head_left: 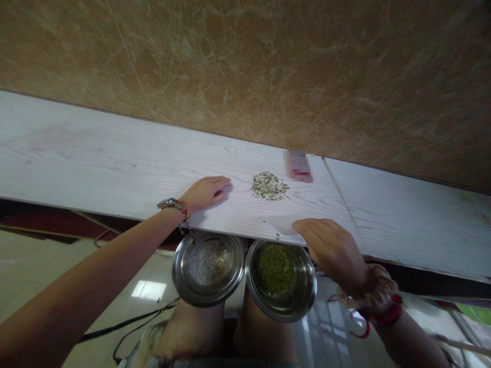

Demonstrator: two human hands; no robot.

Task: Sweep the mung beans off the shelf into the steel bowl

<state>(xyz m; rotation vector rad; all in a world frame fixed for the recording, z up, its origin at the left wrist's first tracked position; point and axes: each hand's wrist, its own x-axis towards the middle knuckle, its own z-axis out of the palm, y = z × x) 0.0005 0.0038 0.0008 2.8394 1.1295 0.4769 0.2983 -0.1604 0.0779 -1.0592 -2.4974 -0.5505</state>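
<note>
A small patch of green beans (269,186) lies spread on the white wooden table (95,168). Left of it, my left hand (207,193) rests on the tabletop with its fingers stretched out and nothing in them. My right hand (330,245) pinches a thin white card (284,224) near the table's front edge, just above the right bowl. A few stray beans lie close to the card. Many green beans fill the bottom of the right steel bowl (310,286). The left steel bowl (178,276) contains whitish grains (209,260).
Both bowls sit at the front edge, over my legs (192,327). A blurred pinkish-grey packet-like object (299,166) lies behind the beans, by the brown marbled wall (245,66). A seam (341,194) crosses the table on the right. Dark cords (130,319) hang at lower left.
</note>
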